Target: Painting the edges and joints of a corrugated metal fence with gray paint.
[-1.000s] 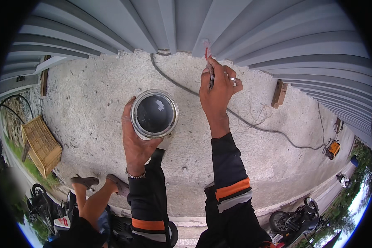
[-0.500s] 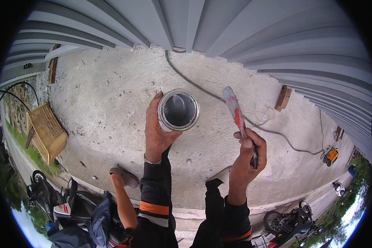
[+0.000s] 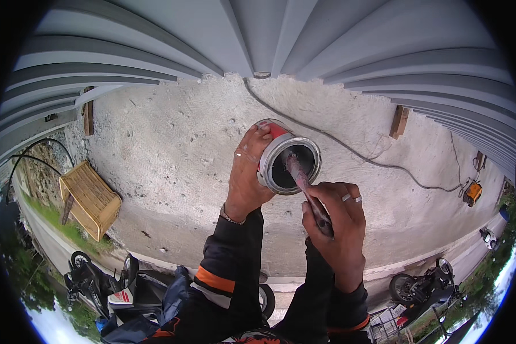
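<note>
Left hand point(image 3: 247, 175) is grasping the can point(image 3: 278, 131) from its left side, fingers wrapping over the red wall near the top. Right hand point(image 3: 339, 221) is pinching the brush point(image 3: 297, 174) by its handle, thumb on one side, fingers on the other.

Can is sitting between the hands, right up against the left palm, just up and left of the right fingers. It's tilting, mouth facing the right hand and the camera. Brush is running from the right hand up-left into the mouth, bristle end down inside. Can't tell if the bristles are touching paint or the inner wall; too dark in there. Right fingers are staying outside, close to the rim.

Both hands are holding everything above the concrete point(image 3: 183, 143). Ribbed grey wall point(image 3: 292, 34) is standing beyond, well apart from the brush. Cable point(image 3: 350, 150) is snaking across the ground past the can, toward a yellow machine point(image 3: 472, 194) far right. Basket point(image 3: 94, 198) is lying off left.
</note>
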Demonstrator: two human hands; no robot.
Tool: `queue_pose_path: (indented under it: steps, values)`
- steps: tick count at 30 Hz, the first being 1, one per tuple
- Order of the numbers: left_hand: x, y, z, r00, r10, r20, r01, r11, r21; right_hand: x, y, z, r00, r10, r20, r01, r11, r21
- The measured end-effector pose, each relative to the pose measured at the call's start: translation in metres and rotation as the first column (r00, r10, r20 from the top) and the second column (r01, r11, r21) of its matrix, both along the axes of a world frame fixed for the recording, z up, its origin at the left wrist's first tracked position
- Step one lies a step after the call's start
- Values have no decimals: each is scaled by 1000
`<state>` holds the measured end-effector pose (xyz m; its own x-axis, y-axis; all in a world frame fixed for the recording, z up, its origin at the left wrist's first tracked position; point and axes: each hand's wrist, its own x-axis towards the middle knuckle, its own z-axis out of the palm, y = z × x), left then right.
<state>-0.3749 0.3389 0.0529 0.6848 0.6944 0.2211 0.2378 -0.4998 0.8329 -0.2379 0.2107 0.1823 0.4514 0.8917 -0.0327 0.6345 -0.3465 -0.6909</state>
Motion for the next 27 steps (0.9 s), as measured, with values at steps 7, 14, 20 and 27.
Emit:
queue_pose_path:
  steps: [7, 14, 20, 27]
  values:
    - [2, -4, 24, 997, -68, 31, 66, 996, 61, 12, 6, 5, 977, 181, 111, -176, 983, -54]
    - [8, -43, 44, 994, -108, 0, 108, 992, 73, 27, -39, 37, 948, 316, -15, -311, 923, -228]
    - [21, -98, 62, 985, -168, -42, 171, 982, 85, 37, -96, 39, 971, 236, -23, -237, 968, -85]
    - [46, -154, 71, 977, -213, 19, 210, 972, 104, 41, -167, 49, 999, 42, 7, -42, 997, -62]
